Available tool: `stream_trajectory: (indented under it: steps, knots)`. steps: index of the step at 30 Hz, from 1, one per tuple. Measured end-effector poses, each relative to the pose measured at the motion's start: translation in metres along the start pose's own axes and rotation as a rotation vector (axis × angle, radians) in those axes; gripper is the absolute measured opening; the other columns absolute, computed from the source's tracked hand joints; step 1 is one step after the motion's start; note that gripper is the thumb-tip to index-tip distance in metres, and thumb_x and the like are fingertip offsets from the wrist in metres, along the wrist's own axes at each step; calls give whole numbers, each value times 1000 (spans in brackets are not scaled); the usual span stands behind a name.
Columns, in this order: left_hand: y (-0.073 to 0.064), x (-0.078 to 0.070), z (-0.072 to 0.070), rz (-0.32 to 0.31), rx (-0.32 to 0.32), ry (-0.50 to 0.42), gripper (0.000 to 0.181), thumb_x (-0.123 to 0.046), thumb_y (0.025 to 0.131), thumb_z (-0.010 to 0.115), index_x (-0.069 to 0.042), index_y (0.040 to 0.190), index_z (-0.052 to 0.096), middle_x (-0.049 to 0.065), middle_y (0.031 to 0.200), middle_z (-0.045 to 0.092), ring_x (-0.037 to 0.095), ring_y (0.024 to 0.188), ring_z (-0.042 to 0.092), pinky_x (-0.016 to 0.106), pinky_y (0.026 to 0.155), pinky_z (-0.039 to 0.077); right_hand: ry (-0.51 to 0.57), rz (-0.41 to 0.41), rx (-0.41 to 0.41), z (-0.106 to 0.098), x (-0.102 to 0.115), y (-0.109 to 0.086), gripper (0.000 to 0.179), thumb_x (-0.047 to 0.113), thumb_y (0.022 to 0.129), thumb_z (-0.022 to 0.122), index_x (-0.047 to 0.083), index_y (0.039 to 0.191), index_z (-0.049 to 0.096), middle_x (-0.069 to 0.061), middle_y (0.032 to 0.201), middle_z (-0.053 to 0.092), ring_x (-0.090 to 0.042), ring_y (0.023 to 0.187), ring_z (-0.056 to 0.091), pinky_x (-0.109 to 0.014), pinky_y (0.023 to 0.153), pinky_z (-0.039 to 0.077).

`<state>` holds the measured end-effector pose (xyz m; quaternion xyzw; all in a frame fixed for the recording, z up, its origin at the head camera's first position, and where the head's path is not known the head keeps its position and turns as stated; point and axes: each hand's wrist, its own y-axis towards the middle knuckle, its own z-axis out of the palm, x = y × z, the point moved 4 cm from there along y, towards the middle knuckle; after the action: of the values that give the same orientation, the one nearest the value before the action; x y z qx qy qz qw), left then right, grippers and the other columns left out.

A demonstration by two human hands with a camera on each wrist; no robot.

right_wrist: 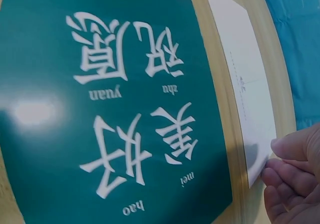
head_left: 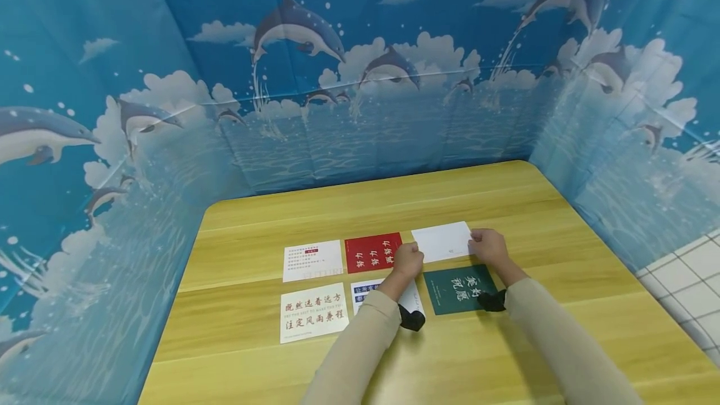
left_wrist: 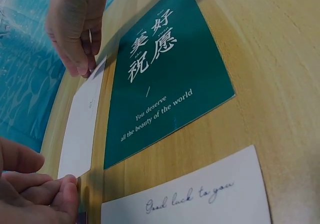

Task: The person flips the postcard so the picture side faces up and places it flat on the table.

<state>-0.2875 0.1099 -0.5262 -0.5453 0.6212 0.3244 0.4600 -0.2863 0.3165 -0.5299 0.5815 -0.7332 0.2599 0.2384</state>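
Toward the back of the group lies a white card (head_left: 441,242), plain but for small faint print. My right hand (head_left: 488,246) pinches its right end between thumb and fingers. At the opposite end is my left hand (head_left: 408,261). In the left wrist view, its fingertips (left_wrist: 70,181) touch the card's edge while the thumb stands apart above them. A dark green card (head_left: 458,290) with white Chinese characters lies just in front of the white one. My left hand partly covers a red card (head_left: 371,252), and its wrist covers part of a white-and-blue card (head_left: 415,302).
On the left are a white card with small red print (head_left: 312,260) and a cream card with large brown characters (head_left: 314,314). All rest on a yellow wood-grain table (head_left: 253,367). Blue dolphin curtains (head_left: 360,130) stand around its back and sides.
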Motion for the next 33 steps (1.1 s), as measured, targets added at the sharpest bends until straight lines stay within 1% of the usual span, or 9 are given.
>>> stream_trajectory:
  steps: [9, 15, 19, 20, 23, 26, 28, 30, 33]
  knots:
    - [2, 3, -1, 8, -72, -77, 37, 7, 78, 45, -12, 51, 28, -2, 50, 20, 12, 46, 19, 22, 42, 18, 79, 70, -24, 7, -3, 1, 41, 7, 91, 49, -15, 125, 45, -30, 123, 49, -42, 110, 47, -50, 90, 40]
    - [2, 5, -1, -11, -111, -91, 39, 4, 82, 46, -12, 51, 28, 2, 55, 31, 12, 47, 18, 23, 44, 19, 167, 114, -51, 6, -5, 2, 41, 9, 91, 48, -15, 125, 46, -30, 120, 51, -40, 108, 50, -47, 85, 44]
    - [-1, 2, -2, 1, -110, -61, 38, 4, 81, 46, -13, 51, 28, 2, 50, 33, 11, 43, 21, 22, 40, 19, 164, 116, -70, 3, -5, 1, 40, 8, 90, 47, -15, 123, 47, -30, 117, 52, -40, 106, 51, -46, 83, 45]
    - [-2, 1, -1, -1, -101, -42, 38, 4, 81, 45, -13, 51, 28, 1, 48, 26, 11, 42, 21, 21, 39, 19, 159, 116, -75, 2, -5, 1, 40, 7, 90, 47, -15, 123, 48, -30, 117, 53, -40, 106, 51, -46, 83, 45]
    - [-4, -3, 0, 16, -77, 44, 31, 4, 79, 44, -8, 54, 33, 3, 49, 30, 12, 43, 23, 21, 39, 20, 141, 113, -87, 0, -5, -1, 38, 7, 91, 47, -15, 122, 49, -30, 116, 53, -39, 104, 52, -45, 83, 45]
    - [-6, -8, 2, -10, 16, 166, 12, 1, 81, 47, 6, 77, 57, 11, 74, 56, 16, 60, 46, 24, 51, 37, 138, 113, -90, -1, -4, -2, 38, 6, 91, 47, -16, 121, 49, -30, 115, 54, -38, 101, 53, -45, 83, 45]
    - [-3, -8, 7, -41, 93, 230, 27, -4, 83, 49, 9, 105, 58, 14, 101, 59, 21, 80, 52, 29, 66, 44, 140, 115, -92, -1, -4, -2, 37, 6, 90, 47, -16, 121, 49, -30, 114, 54, -37, 99, 53, -46, 83, 45]
    - [3, -5, 13, -56, 134, 281, 41, -9, 86, 49, 8, 124, 50, 15, 121, 53, 26, 96, 51, 35, 79, 44, 146, 121, -95, -1, -3, -2, 37, 6, 90, 47, -16, 120, 49, -30, 113, 54, -37, 98, 52, -46, 83, 45]
    - [34, 31, 33, -24, 125, 296, 41, -16, 89, 44, 6, 123, 50, 13, 119, 54, 23, 95, 51, 35, 80, 45, 160, 145, -101, 0, -4, -1, 37, 7, 91, 46, -15, 121, 49, -30, 114, 53, -37, 98, 52, -47, 85, 45]
